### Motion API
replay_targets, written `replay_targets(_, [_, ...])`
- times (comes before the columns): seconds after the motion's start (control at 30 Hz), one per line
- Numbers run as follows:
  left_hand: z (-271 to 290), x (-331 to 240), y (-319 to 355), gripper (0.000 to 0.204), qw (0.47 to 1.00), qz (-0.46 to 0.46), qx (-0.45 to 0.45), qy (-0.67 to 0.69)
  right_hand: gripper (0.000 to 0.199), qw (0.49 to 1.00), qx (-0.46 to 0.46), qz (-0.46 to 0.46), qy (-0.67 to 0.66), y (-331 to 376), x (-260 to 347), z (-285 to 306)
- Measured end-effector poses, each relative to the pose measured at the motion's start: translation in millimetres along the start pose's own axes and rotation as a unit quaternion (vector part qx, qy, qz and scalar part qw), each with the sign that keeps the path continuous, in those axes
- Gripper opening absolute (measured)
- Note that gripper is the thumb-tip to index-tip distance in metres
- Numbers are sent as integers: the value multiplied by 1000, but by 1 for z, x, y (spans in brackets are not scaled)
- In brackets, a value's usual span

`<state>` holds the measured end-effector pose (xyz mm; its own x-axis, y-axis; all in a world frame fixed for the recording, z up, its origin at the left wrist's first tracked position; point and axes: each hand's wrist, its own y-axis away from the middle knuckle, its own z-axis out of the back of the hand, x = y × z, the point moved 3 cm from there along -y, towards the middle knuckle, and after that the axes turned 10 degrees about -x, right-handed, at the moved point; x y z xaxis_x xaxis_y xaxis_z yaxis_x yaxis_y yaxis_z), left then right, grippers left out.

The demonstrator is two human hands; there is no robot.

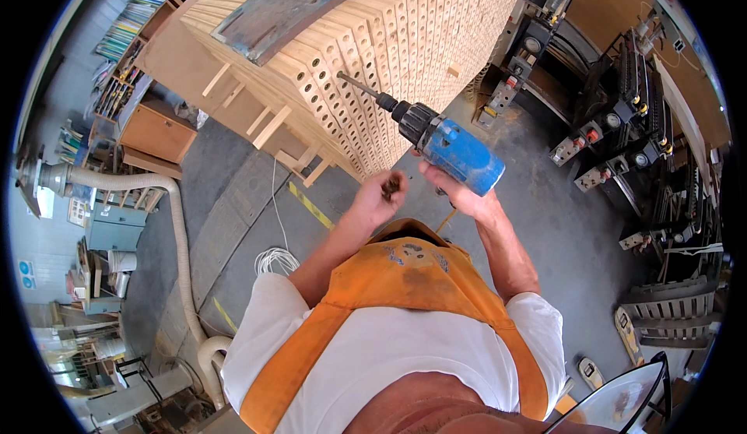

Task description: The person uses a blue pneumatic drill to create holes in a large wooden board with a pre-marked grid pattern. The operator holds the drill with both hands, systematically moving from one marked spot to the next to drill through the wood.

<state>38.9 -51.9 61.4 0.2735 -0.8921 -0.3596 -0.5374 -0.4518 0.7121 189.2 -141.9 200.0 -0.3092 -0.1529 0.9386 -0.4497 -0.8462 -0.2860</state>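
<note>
My right hand (459,191) is closed round the grip of a blue power drill (465,156), just in front of my apron. From the black chuck (424,122) a long thin driver bit (359,86) points up and left. Its tip lies over the holed face of a big stack of pale wooden slats (389,52); whether it touches, I cannot tell. Each slat carries rows of round holes, and several near the tip look dark inside. My left hand (379,198) is half curled, palm up, round a small clump of brownish pieces (391,187), too small to name.
A worn blue-grey curved plate (303,6) lies on top of the stack. Loose wooden sticks (272,126) jut out at its lower left. A ribbed hose (177,231) and a coiled white cable (276,261) are on the left. Dark machines with gauges (615,122) stand at right.
</note>
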Motion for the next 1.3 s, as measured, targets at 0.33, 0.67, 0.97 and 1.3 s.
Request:
replay_targets(0.33, [-16, -16, 16, 23, 993, -30, 92, -64, 28, 996, -11, -27, -85, 2, -2, 1])
replay_targets(0.67, [-55, -44, 43, 26, 972, -112, 146, -147, 30, 986, -32, -134, -98, 31, -4, 34])
replay_targets(0.97, [-80, -86, 36, 27, 958, -141, 201, -146, 29, 974, -53, -148, -162, 39, -23, 49])
replay_targets(1.3, [-79, -95, 35, 33, 945, -135, 258, -150, 32, 960, -51, -178, -208, 34, -42, 50])
